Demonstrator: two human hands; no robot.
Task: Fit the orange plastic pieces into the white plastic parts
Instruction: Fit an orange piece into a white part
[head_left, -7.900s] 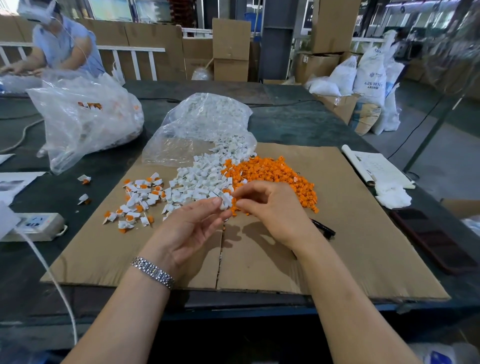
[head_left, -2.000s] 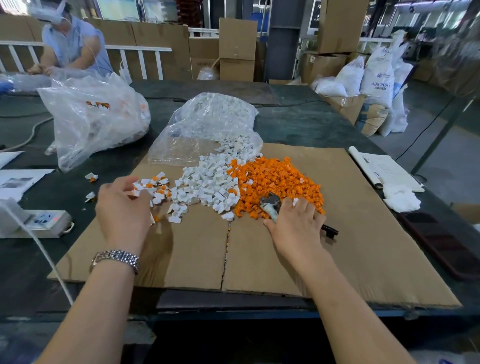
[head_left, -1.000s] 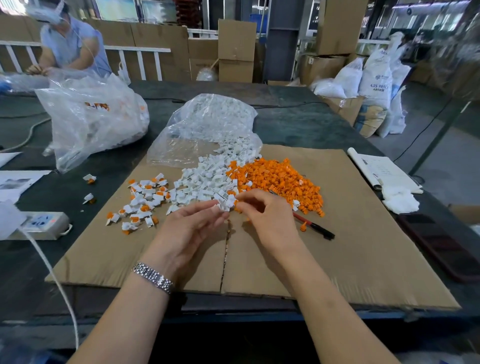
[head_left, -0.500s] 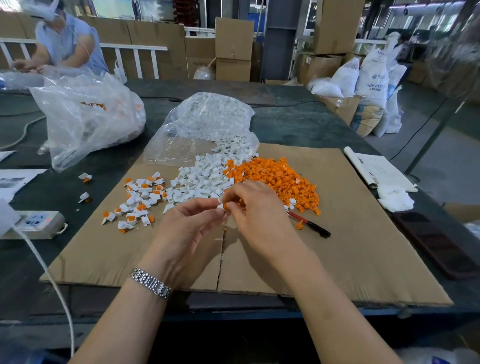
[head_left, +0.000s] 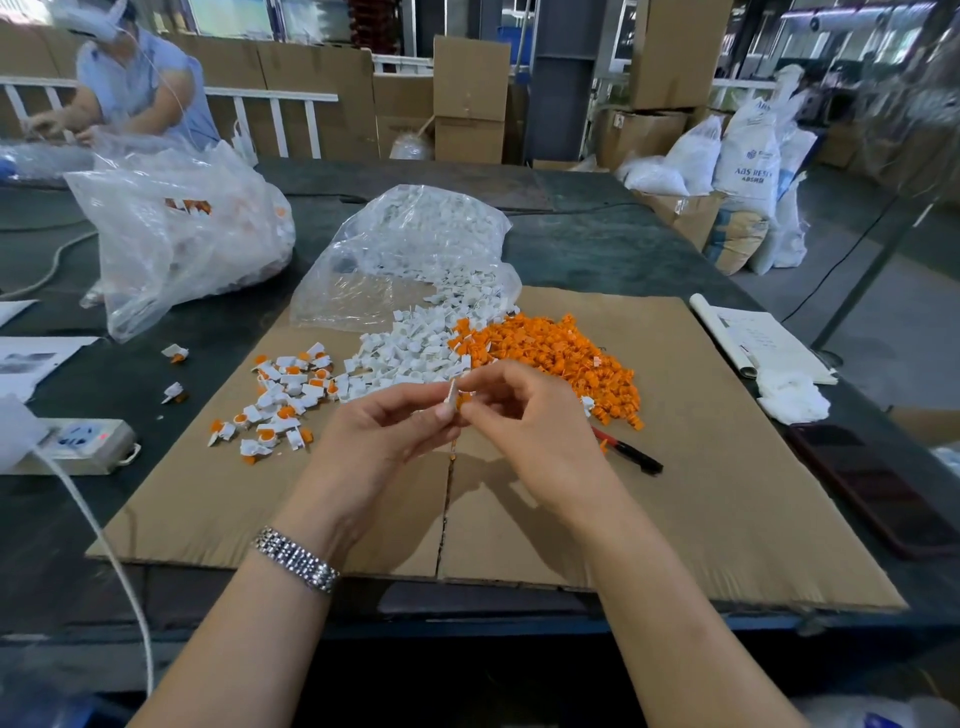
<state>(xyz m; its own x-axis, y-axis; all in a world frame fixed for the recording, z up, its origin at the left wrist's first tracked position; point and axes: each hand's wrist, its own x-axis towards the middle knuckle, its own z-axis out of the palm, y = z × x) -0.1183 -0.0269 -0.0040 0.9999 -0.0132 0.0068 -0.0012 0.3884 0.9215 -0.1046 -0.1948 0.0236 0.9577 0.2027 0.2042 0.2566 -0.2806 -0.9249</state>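
Note:
Above the cardboard sheet (head_left: 701, 493), my left hand (head_left: 384, 436) pinches a small white plastic part (head_left: 451, 396) between thumb and fingertips. My right hand (head_left: 530, 426) meets it from the right, pinching an orange piece (head_left: 464, 399) against that part. Behind the hands lie a heap of loose white parts (head_left: 410, 353) and a heap of orange pieces (head_left: 561, 353). To the left sits a scatter of white parts with orange pieces fitted in them (head_left: 275, 400).
A clear bag of white parts (head_left: 415, 249) lies behind the heaps; a larger clear bag (head_left: 176, 228) stands far left. A red-and-black pen (head_left: 628, 452), papers (head_left: 753, 338), a dark phone (head_left: 878, 488), a power strip (head_left: 78, 441) and another person (head_left: 130, 83) are around.
Two seconds ago my left hand was at the fitted pile and my right at the orange heap. Both hands came together at the centre and now hold the two pieces slightly higher.

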